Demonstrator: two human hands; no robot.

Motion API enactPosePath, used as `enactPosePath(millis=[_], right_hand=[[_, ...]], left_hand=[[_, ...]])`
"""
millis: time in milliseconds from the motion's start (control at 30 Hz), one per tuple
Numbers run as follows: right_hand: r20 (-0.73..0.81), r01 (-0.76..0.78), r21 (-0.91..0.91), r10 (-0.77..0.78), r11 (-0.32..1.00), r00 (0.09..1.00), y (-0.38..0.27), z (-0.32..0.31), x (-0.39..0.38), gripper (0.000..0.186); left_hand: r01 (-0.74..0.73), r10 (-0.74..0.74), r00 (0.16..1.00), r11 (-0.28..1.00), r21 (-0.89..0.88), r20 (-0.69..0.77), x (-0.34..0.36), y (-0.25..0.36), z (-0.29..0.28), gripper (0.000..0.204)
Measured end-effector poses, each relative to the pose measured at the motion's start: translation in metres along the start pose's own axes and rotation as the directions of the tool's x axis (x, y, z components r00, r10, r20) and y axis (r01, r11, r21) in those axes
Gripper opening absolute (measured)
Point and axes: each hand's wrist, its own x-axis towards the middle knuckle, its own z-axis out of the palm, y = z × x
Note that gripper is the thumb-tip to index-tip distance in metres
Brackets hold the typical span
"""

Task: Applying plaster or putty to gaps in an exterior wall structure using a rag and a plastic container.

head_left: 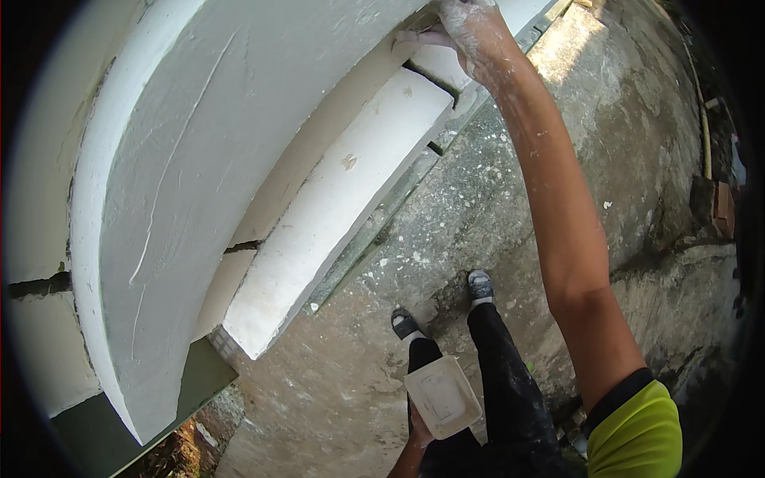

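In the head view, the person stands on a stained concrete floor (pixel 558 199) speckled with white spots, beside a pale wall. The right arm stretches up to the top edge, where the right hand (pixel 472 36), coated in white powder, reaches in beside the curved white slab (pixel 207 135). One finger points left, toward the pale surface beneath the slab's edge; the top edge cuts off part of the hand, so one cannot tell whether its grip is closed on anything.

The left hand (pixel 420 430) is low down, in front of the person's legs. Its grip is on a whitish plastic tub (pixel 444 398), held at the side nearest the body, with most of the fingers hidden behind it. The tub is rectangular with rounded corners, its open side facing up, and shows whitish smears inside.

The slab fills the upper left, its smooth face marked by a long thin raised line. Beside it runs a straight white ledge (pixel 343 183), with dark gaps near its ends. A dark green panel (pixel 119 426) lies at the lower left. The person wears black trousers (pixel 510 382), dark shoes (pixel 405 323) and a yellow-green sleeve (pixel 641 430) with a black cuff. Reddish bricks (pixel 723 209) sit at the far right.
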Motion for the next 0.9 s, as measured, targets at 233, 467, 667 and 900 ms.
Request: enactPosePath(millis=[233, 467, 667, 900], right_hand=[[-0.270, -0.092, -0.201, 0.035, 0.975, 0.962, -0.012, -0.060, -0.015, 0.006], [0.098, 0.246, 0.159, -0.263, 0.956, 0.960, 0.043, -0.050, 0.032, 0.008], [0.041, 0.127, -0.075, -0.124, 0.989, 0.991, 0.002, -0.103, 0.051, 0.012], [-0.053, -0.024, -0.292, 0.008, 0.956, 0.999, -0.017, -0.068, 0.097, 0.016]], left_hand=[[-0.004, 0.008, 0.994, 0.999, 0.040, -0.110, -0.008, -0.007, 0.005, 0.076], [0.030, -0.030, 0.995, 1.000, -0.002, -0.094, -0.004, -0.006, 0.009, 0.073], [0.000, 0.001, 1.000, 1.000, 0.027, -0.021, -0.003, 0.000, 0.031, 0.074], [-0.040, 0.041, 0.999, 0.999, 0.011, -0.034, 0.016, -0.010, 0.033, 0.072]])
